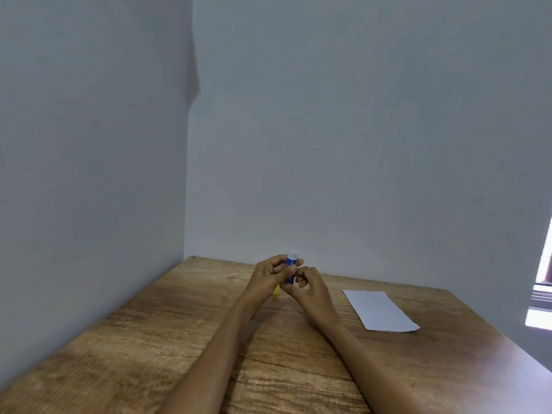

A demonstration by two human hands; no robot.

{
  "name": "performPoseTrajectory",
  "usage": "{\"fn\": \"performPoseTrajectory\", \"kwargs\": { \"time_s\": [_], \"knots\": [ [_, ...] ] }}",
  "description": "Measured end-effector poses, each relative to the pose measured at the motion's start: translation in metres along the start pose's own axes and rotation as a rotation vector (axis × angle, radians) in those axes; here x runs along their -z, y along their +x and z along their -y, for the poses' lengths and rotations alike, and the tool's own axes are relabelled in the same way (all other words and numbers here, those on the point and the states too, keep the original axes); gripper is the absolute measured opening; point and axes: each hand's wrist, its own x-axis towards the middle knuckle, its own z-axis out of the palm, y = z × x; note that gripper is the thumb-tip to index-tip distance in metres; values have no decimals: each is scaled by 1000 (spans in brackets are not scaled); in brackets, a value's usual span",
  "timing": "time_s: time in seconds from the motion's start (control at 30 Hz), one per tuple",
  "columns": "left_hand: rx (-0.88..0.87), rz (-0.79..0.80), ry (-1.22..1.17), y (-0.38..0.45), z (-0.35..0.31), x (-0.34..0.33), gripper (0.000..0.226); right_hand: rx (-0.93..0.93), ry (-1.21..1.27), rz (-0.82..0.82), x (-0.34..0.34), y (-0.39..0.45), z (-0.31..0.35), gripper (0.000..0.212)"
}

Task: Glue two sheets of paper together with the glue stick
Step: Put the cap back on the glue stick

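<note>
A blue glue stick (291, 265) with a whitish top stands upright above the far middle of the wooden table (155, 339). My left hand (268, 279) grips its barrel, and my right hand (307, 286) pinches its lower end. A yellow piece (277, 290), perhaps the cap, shows just below my left hand; I cannot tell whether it is held or lies on the table. White paper (380, 310) lies flat to the right of my hands. It looks like one sheet; a second beneath it cannot be told.
The table fits into a corner, with grey walls (89, 144) close on the left and at the back. A bright window (542, 294) is at the right edge. Bare wood stretches between my forearms and the near edge.
</note>
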Motion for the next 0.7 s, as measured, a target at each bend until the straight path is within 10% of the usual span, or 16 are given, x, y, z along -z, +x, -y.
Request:
{"fn": "performPoseTrajectory", "kwargs": {
  "time_s": [0.13, 0.37, 0.7],
  "knots": [
    [1, -21, -23, 0, -1, 6, 24, 58, 4, 154, 1, 0, -2, 12],
    [-6, -4, 12, -1, -1, -3, 22, 16, -90, -131, -2, 2, -2, 32],
    [0, -37, -41, -2, -1, 4, 18, 71, -93, 11, -3, 1, -1, 6]
  ]
}}
